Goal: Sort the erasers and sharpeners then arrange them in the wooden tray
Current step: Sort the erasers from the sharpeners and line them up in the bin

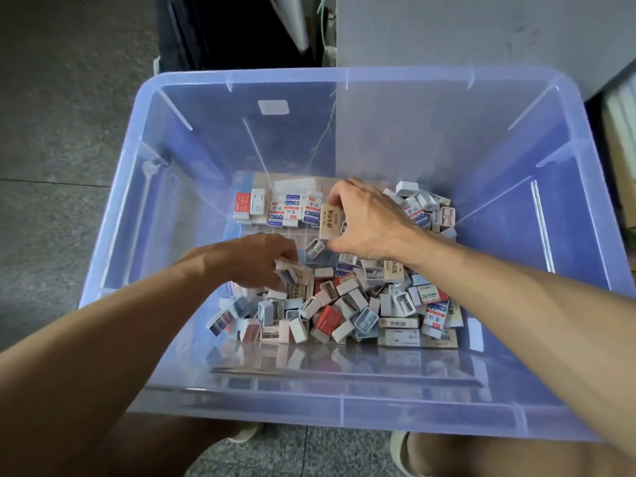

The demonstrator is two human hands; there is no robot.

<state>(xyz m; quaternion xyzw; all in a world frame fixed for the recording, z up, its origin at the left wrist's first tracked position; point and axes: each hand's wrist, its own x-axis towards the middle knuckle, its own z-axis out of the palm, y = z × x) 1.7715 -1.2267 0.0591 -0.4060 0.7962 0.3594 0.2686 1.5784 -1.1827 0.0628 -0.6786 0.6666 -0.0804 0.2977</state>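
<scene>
From the head view, a large translucent blue plastic bin (344, 77) is seen standing on a grey speckled floor (62, 132), with both bare forearms reaching down into it. A tall beige eraser (329, 222) printed with "ERASER" is pinched upright between the thumb and fingers of the right hand (370, 222), held just above the bin's bottom and beside a row of erasers (280, 210) lined up along the far side. That row is made up of white-and-blue sleeved pieces with one red-sleeved piece at its left end. The left hand (256, 258) is lowered onto the near heap, its fingers curled round a small white-and-blue eraser (287, 270) at the heap's upper left edge. A loose pile of erasers and sharpeners (344, 308) is spread across the near half of the bin, white, pink, blue and red pieces lying tilted against one another. A second, smaller cluster (426, 208) is gathered at the far right corner, partly hidden behind the right hand. A single grey sharpener (315, 247) lies apart on the bare bottom, just below the held beige eraser.
</scene>
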